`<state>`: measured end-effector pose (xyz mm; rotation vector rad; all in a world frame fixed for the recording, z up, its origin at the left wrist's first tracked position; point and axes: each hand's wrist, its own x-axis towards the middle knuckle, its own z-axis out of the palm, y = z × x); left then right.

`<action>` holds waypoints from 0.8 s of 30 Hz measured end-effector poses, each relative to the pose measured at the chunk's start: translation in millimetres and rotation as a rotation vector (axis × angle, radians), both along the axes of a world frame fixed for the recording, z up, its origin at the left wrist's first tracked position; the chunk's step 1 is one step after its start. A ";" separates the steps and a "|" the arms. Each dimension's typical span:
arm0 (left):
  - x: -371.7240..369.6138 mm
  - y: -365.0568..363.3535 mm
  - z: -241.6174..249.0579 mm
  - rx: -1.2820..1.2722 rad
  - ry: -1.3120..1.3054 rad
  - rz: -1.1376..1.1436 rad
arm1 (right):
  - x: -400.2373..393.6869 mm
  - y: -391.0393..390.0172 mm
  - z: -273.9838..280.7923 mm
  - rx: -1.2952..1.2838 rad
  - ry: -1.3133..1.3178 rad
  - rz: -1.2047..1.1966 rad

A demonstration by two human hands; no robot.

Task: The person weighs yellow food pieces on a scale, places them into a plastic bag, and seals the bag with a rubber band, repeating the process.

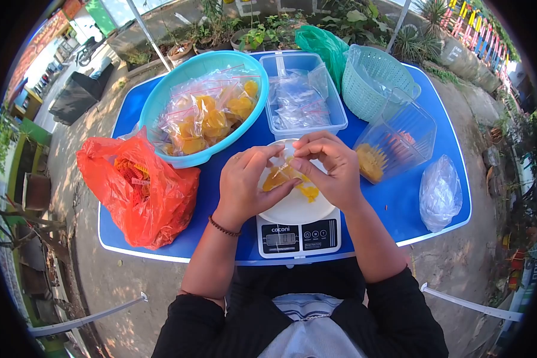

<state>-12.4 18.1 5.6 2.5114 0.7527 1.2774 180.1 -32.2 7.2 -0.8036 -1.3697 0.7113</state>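
My left hand and my right hand meet above a white plate on a digital kitchen scale. Together they pinch the top of a small clear bag of yellow-orange snacks held just over the plate. A loose yellow piece shows under my right hand. A bead bracelet circles my left wrist.
On the blue folding table stand a turquoise bowl of filled bags, a clear tub of empty bags, a red plastic bag, a tilted clear container with snacks, a mint basket and a clear bag.
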 end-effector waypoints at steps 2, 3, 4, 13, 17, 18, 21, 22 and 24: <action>-1.5 3.4 -1.5 -0.022 -0.088 0.034 | 15.1 3.8 5.3 0.096 -0.349 -0.202; -3.0 4.7 -3.1 -0.032 -0.134 0.053 | 21.6 4.0 8.6 0.145 -0.526 -0.302; -6.4 5.2 -5.4 -0.088 -0.196 0.030 | 22.9 1.2 11.3 0.020 -0.492 -0.277; -5.4 6.0 -9.5 -0.569 -0.641 -0.248 | -7.8 -18.2 6.1 0.030 -1.069 -0.268; -3.5 5.1 -12.8 -0.530 -0.619 -0.255 | -27.0 -26.2 -2.4 0.013 -1.081 -0.308; -3.7 4.2 -12.1 -0.530 -0.609 -0.250 | -27.4 -24.9 -3.5 0.003 -1.048 -0.290; -4.6 2.6 -9.0 -0.516 -0.541 -0.226 | -21.3 -17.8 -11.0 0.008 -0.951 -0.230; -6.0 2.7 -9.1 -0.504 -0.494 -0.210 | -17.7 -16.2 -12.4 0.015 -0.919 -0.209; -6.4 4.5 -11.8 -0.477 -0.463 -0.208 | -13.8 -17.7 -11.3 0.059 -0.866 -0.227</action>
